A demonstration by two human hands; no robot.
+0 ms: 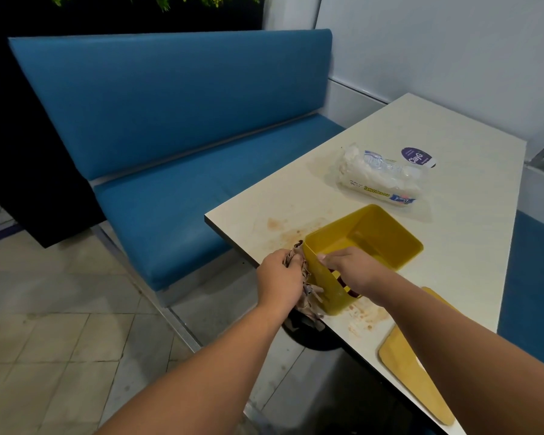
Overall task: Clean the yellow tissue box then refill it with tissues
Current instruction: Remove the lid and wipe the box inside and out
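The open yellow tissue box (374, 237) stands without its lid at the near left edge of the white table (453, 146). My right hand (349, 268) grips the box's near rim, thumb inside. My left hand (280, 277) presses a crumpled patterned cloth (308, 296) against the box's left outer wall. The cloth hangs down past the table's edge. A clear plastic pack of white tissues (380, 174) lies on the table behind the box. The flat yellow lid (412, 365) rests at the near right, partly hidden by my right forearm.
Brown stains (283, 230) smear the tabletop around the box. A purple round sticker (416, 156) sits beside the tissue pack. A blue padded bench (170, 136) stands left of the table, over a tiled floor (60, 324). White wall runs behind.
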